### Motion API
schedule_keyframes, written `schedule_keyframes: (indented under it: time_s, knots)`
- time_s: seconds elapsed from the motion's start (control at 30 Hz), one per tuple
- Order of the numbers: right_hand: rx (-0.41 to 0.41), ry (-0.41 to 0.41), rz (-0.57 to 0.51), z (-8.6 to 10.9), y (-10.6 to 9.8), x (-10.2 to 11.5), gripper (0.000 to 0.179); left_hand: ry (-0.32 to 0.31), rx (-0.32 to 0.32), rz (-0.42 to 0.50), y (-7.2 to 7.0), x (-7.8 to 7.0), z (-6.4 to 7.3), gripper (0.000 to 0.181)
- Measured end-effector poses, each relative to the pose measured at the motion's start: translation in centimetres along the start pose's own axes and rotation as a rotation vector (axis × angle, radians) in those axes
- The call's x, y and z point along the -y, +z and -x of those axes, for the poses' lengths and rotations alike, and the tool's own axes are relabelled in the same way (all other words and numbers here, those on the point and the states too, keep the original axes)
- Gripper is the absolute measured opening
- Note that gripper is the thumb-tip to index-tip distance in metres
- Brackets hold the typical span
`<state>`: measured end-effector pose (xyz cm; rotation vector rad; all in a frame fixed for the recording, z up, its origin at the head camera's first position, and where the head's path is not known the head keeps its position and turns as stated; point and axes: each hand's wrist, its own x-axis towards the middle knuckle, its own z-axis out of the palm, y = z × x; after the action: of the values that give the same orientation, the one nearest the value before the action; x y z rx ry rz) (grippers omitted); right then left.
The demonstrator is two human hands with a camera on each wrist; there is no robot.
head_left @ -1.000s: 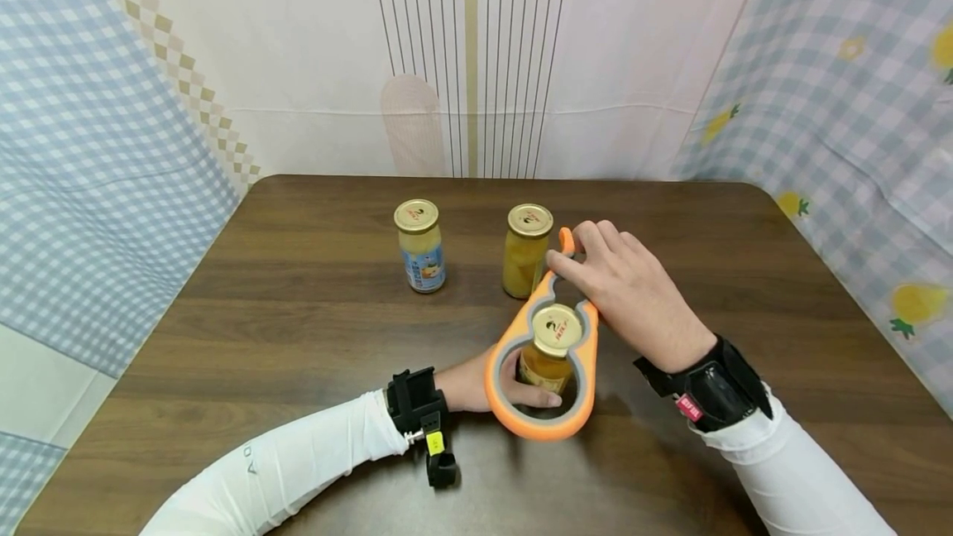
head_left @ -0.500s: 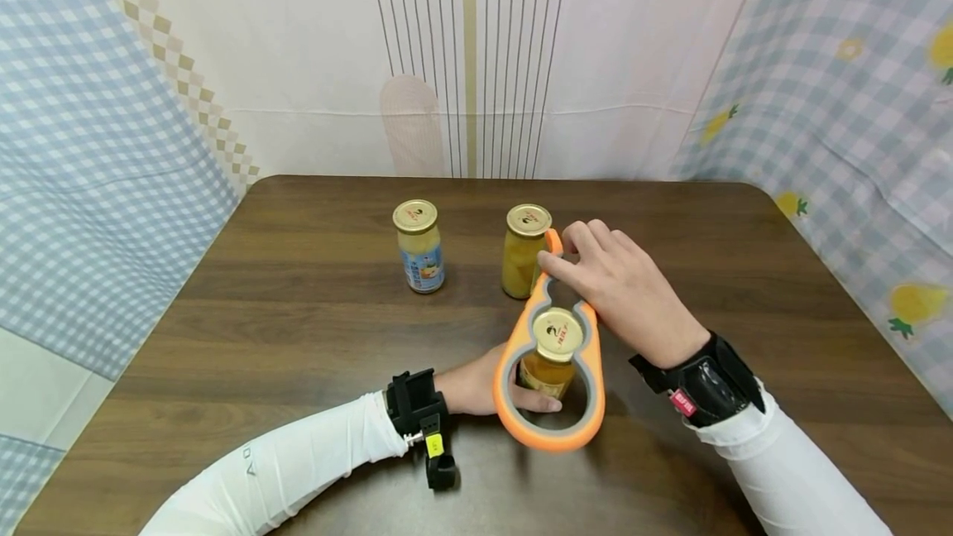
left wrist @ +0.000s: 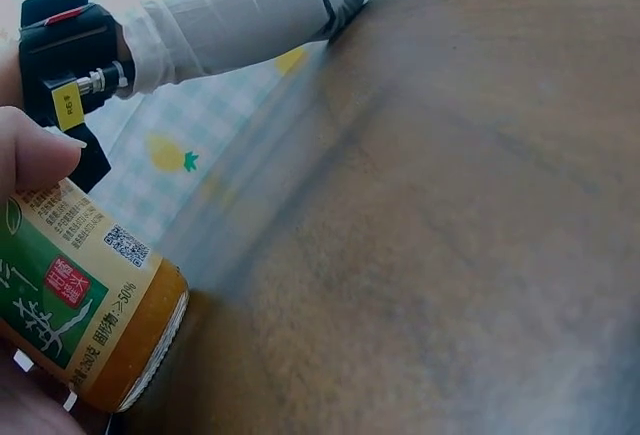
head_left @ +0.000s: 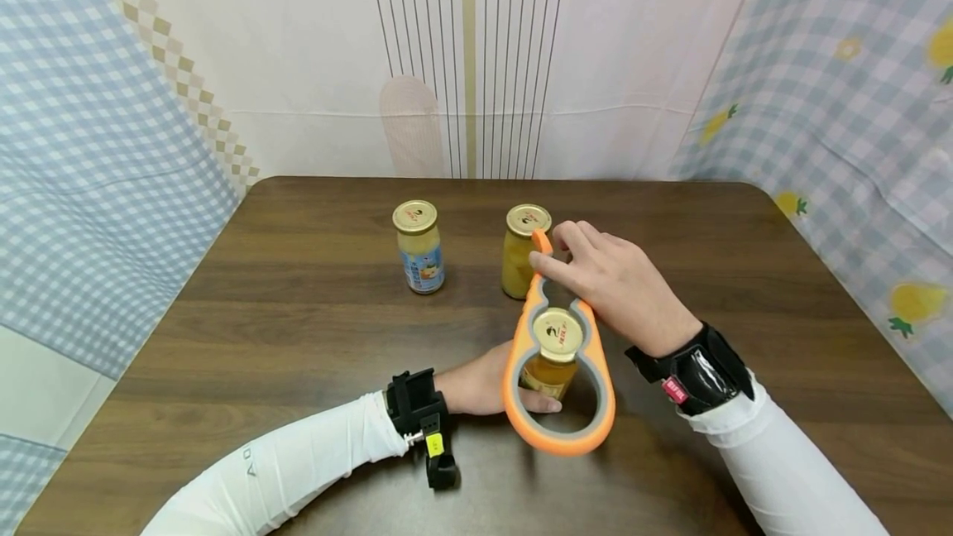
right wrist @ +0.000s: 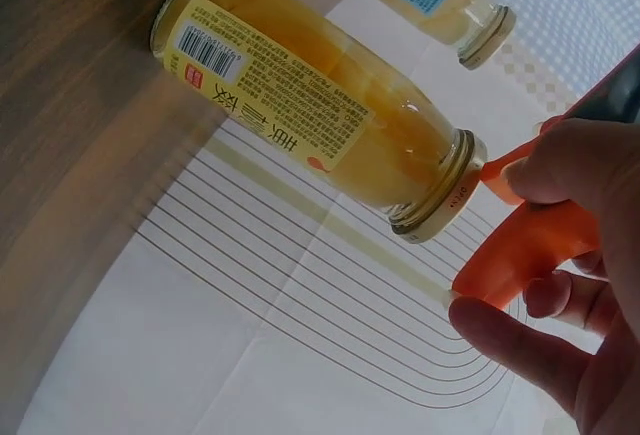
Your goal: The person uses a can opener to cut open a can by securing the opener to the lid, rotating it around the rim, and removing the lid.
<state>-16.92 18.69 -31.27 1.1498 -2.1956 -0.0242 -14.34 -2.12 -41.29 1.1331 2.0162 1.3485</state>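
My left hand (head_left: 480,381) grips a glass jar (head_left: 548,372) with amber contents and a gold lid, its thumb across the front. A green and cream label shows on this jar (left wrist: 85,300) in the left wrist view. Around the lid sits an orange jar opener (head_left: 560,442) with grey lining; its smaller opening is at the lid and its larger ring points toward me. My right hand (head_left: 621,284) holds the opener's handle end, fingers curled round it. In the right wrist view the orange handles (right wrist: 530,250) are between thumb and fingers.
A second gold-lidded jar (head_left: 517,259) of yellow fruit stands just behind the opener's handles, partly covered by them. Farther left is a jar with a blue label (head_left: 423,267). All rest on a brown wooden table (head_left: 320,271) with cloth hangings behind and at the sides.
The opener has turned counterclockwise seen from above: its handle end moved left with my right hand, its large ring swung right. The left hand has stayed nearly still.
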Motion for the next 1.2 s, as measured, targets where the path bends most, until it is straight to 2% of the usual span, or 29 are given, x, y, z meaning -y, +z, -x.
schedule_keyframes:
  time_s: [0.17,0.47,0.7,1.2]
  knots:
    - [-0.037,-0.018,-0.008,0.0,0.28,-0.03,0.033,0.008,-0.001,-0.013,0.03,-0.12,-0.08,0.058]
    - [0.041,-0.01,-0.001,-0.28,0.07,-0.14,0.033,-0.01,-0.001,-0.009,-0.03,-0.12,-0.09,0.059]
    - [0.045,-0.027,-0.003,-0.46,0.02,-0.22,0.038,-0.014,-0.001,0.002,0.0,-0.05,-0.2,0.058]
    - [0.039,-0.031,-0.042,-0.47,0.5,-0.41,0.032,-0.043,-0.007,0.014,0.12,0.0,-0.19,0.061]
